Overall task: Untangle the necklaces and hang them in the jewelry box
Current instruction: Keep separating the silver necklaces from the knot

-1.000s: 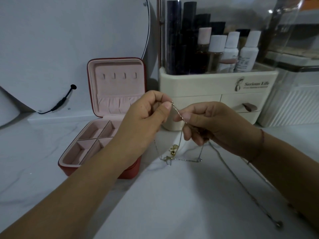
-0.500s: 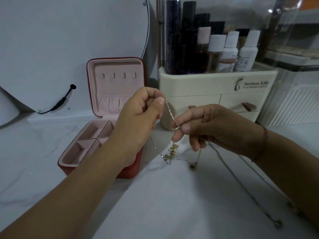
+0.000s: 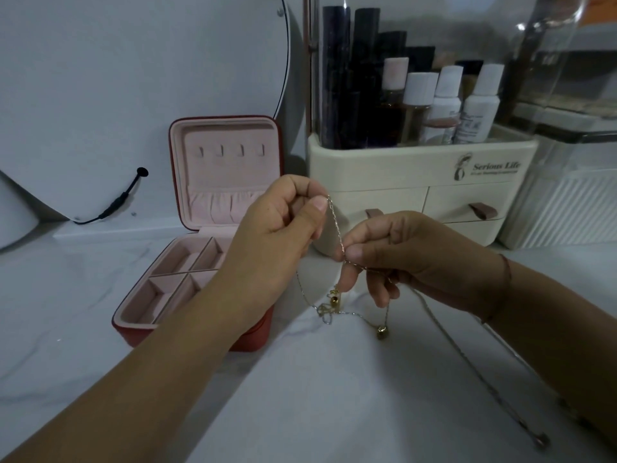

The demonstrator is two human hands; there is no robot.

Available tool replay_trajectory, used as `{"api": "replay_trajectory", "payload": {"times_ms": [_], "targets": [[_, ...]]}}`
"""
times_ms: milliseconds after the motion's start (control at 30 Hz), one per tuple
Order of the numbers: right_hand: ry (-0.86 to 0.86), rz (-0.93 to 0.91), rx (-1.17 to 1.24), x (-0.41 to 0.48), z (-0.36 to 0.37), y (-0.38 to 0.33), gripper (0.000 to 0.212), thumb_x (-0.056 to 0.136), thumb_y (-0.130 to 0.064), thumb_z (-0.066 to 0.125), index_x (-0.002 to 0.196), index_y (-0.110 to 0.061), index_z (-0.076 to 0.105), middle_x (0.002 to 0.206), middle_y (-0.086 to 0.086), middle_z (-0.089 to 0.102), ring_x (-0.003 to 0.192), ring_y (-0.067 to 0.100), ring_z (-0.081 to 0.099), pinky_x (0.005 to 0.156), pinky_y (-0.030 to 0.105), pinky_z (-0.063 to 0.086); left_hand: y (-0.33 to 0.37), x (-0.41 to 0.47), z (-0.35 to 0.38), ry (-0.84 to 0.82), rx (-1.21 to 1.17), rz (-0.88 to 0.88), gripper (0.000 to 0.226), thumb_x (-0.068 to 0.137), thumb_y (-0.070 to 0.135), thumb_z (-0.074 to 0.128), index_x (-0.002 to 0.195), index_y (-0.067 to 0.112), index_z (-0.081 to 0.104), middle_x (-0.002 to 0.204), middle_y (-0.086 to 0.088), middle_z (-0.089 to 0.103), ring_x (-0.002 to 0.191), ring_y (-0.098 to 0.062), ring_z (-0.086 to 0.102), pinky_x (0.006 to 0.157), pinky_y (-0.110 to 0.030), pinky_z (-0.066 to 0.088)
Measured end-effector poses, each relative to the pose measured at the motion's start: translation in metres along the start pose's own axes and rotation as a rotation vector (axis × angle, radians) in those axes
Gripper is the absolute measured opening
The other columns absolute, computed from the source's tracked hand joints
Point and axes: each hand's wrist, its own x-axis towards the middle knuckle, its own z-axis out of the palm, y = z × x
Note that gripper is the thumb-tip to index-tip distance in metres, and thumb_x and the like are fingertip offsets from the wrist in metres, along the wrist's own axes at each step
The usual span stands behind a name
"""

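Note:
A thin chain of the tangled necklaces stretches taut between my two hands above the white table. My left hand pinches its upper end between thumb and forefinger. My right hand pinches it lower down, with more chain draped over its fingers. Below hang gold pendants and a small gold bead. Another chain trails across the table to the lower right. The red jewelry box stands open at the left, its pink lid showing several bare hooks.
A cream cosmetics organiser with drawers and bottles stands right behind my hands. A round mirror with a black cable leans at the back left. A clear ribbed container sits at the far right.
My left hand has drawn left and slightly up while my right hand dropped a little, lengthening the taut stretch of chain. The gold bead has slid into view under the right hand.

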Motion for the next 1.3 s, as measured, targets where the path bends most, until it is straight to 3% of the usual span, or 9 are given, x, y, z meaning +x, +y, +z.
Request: {"api": "replay_trajectory", "payload": {"times_ms": [200, 467, 700, 867, 1067, 1300], "targets": [[0.027, 0.006, 0.009, -0.0002, -0.0020, 0.0003, 0.016, 0.080, -0.017, 0.059, 0.090, -0.008, 0.068, 0.084, 0.015, 0.073, 0.049, 0.014, 0.060, 0.046, 0.019, 0.045, 0.0027, -0.0003, 0.0002, 0.017, -0.028, -0.029, 0.011, 0.097, 0.008, 0.047, 0.093, 0.013, 0.057, 0.060, 0.007, 0.047, 0.047, 0.000, 0.039, 0.047, -0.011, 0.033], [-0.064, 0.053, -0.049, -0.0011, -0.0063, 0.0030, 0.027, 0.085, -0.013, 0.056, 0.109, -0.008, 0.065, 0.106, 0.009, 0.073, 0.050, 0.012, 0.060, 0.049, 0.019, 0.048, 0.0051, -0.0012, 0.0004, 0.026, -0.031, -0.026, 0.011, 0.097, 0.007, 0.047, 0.093, 0.011, 0.056, 0.060, 0.005, 0.046, 0.047, -0.002, 0.039, 0.047, -0.012, 0.033], [-0.022, 0.046, -0.080, -0.0012, -0.0044, 0.0018, 0.019, 0.076, -0.015, 0.065, 0.094, -0.012, 0.071, 0.093, 0.011, 0.075, 0.048, 0.012, 0.061, 0.047, 0.019, 0.046, 0.0043, -0.0009, 0.0006, 0.034, -0.019, -0.041, 0.012, 0.097, 0.008, 0.048, 0.092, 0.012, 0.057, 0.059, 0.007, 0.047, 0.047, -0.001, 0.038, 0.048, -0.012, 0.033], [0.049, -0.004, -0.150, -0.0009, -0.0017, -0.0003, 0.015, 0.078, -0.021, 0.063, 0.085, -0.009, 0.070, 0.088, 0.012, 0.075, 0.050, 0.014, 0.062, 0.048, 0.020, 0.046, 0.0065, -0.0011, 0.0000, 0.040, -0.021, -0.048, 0.011, 0.097, 0.008, 0.048, 0.093, 0.011, 0.057, 0.061, 0.005, 0.046, 0.047, -0.001, 0.039, 0.047, -0.012, 0.033], [0.186, -0.128, -0.287, 0.0013, -0.0001, 0.0015, 0.006, 0.086, -0.008, 0.062, 0.082, -0.005, 0.066, 0.077, 0.009, 0.074, 0.049, 0.014, 0.064, 0.044, 0.020, 0.047, 0.0086, -0.0004, -0.0004, 0.062, -0.035, -0.055, 0.011, 0.097, 0.006, 0.047, 0.092, 0.010, 0.056, 0.062, 0.001, 0.044, 0.047, -0.001, 0.039, 0.046, -0.011, 0.033], [0.268, -0.244, -0.334, 0.0020, -0.0006, 0.0013, 0.008, 0.088, -0.011, 0.061, 0.080, -0.008, 0.063, 0.073, 0.009, 0.073, 0.049, 0.018, 0.065, 0.043, 0.021, 0.046, 0.0092, 0.0004, -0.0031, 0.092, -0.028, -0.053, 0.012, 0.097, 0.007, 0.046, 0.091, 0.011, 0.056, 0.061, 0.002, 0.046, 0.049, -0.002, 0.037, 0.047, -0.014, 0.032]]}}
